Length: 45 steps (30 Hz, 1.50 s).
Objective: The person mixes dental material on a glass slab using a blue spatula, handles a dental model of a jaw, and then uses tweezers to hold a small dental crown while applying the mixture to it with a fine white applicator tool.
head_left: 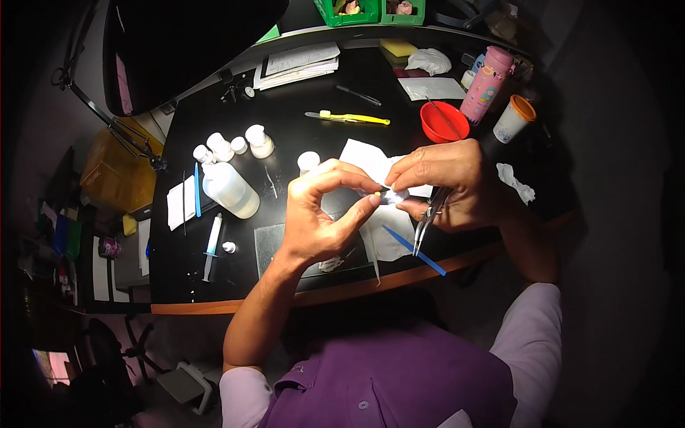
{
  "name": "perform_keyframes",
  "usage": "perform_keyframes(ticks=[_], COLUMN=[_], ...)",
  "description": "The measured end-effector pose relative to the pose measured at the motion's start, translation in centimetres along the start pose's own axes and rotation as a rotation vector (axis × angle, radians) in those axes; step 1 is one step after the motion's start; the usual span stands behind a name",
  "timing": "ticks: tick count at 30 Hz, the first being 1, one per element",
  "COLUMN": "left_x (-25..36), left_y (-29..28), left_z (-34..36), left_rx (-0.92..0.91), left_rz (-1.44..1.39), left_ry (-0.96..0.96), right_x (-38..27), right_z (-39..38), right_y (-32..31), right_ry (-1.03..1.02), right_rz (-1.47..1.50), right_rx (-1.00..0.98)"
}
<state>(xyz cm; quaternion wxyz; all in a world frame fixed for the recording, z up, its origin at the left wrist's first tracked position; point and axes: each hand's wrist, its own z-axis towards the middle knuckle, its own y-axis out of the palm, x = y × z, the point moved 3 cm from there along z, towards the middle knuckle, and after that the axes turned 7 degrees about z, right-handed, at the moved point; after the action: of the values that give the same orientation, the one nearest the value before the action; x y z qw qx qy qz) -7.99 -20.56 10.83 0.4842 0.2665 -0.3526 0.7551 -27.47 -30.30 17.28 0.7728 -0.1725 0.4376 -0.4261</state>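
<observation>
My left hand (321, 214) pinches a tiny yellowish piece (377, 193) between thumb and forefinger above the black desk (285, 135). My right hand (446, 182) meets it, fingertips on a scrap of white tissue (394, 194) wrapped around that piece. Metal tweezers (428, 221) hang from the right palm, tips pointing down. More white tissue (367, 158) lies under both hands, and a thin blue stick (414, 251) rests on it near the desk's front edge.
Left of my hands are a translucent plastic bottle (230, 190), small white jars (259, 140), a syringe (212, 245) and a glass slab (270, 242). Behind are a yellow toothbrush (349, 118), red bowl (444, 122), pink bottle (487, 83), orange-lidded cup (514, 118) and papers (298, 63).
</observation>
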Motion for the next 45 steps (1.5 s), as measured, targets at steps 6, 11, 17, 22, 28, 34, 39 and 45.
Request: perform_keyframes(ticks=[6,11,17,22,28,34,39,45], left_x=[1.0,1.9,2.6,2.4,1.3,1.1,1.8,1.1], left_y=[-0.7,-1.0,-1.0,-1.1,-0.6,-0.7,-0.8,-0.7], left_z=[0.5,0.9,0.8,1.0,0.9,1.1,1.4,1.2], left_rx=[-0.01,-0.042,-0.103,-0.128,-0.121,-0.154,-0.206,-0.22], left_rz=[0.203,0.428,0.509,0.406,0.223,0.208,0.263,0.147], left_ry=[0.127,0.296,0.377,0.301,0.239,0.238,0.255,0.143], right_x=[-0.3,-0.7,-0.8,-0.7,-0.8,-0.6,-0.6,-0.2], right_z=[-0.1,-0.2,-0.5,-0.6,-0.8,-0.9,-1.0,-0.9], right_y=[0.1,0.4,0.6,0.7,0.8,0.8,0.7,0.7], right_ry=[-0.048,-0.079,-0.098,-0.113,-0.13,-0.116,-0.1,-0.064], right_rz=[-0.006,-0.038,-0.053,-0.078,-0.103,-0.1,-0.055,0.036], right_rx=[-0.008,-0.032,-0.043,-0.038,-0.019,-0.025,-0.016,-0.021])
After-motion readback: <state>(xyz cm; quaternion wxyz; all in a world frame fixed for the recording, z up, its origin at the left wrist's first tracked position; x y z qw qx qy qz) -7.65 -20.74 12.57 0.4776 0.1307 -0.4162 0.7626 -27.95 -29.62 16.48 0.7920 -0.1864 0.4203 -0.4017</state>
